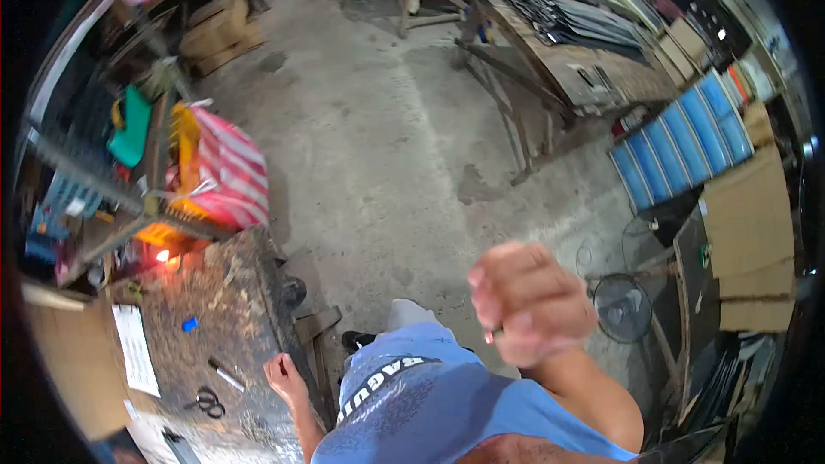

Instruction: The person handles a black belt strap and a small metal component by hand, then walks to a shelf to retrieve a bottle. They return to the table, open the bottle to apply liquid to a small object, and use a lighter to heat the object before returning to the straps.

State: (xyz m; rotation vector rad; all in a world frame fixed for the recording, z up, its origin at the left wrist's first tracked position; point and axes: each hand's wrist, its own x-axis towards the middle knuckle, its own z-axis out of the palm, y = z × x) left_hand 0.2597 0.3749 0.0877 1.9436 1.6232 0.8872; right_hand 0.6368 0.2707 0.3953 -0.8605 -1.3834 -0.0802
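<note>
My right hand (533, 305) is raised in front of my body, slightly blurred, with its fingers curled into a fist. A small dark and reddish spot shows between thumb and fingers; I cannot make out what it is. At the edge of the worn workbench (245, 292), my left hand (286, 381) has its fingers loosely curled in, with nothing visible in them. Nearest to it on the bench lie a marker-like white and black stick (227, 374) and black-handled scissors (207, 404). A small blue piece (190, 325) and a white paper sheet (136, 351) lie farther left.
A pink striped bag (228, 167) hangs by the left shelf, close to a bright orange light (163, 256). Across the concrete floor (369, 163) stands a wooden table (559, 56) with dark strips. Blue drawers (683, 142) and a fan (623, 308) are at right.
</note>
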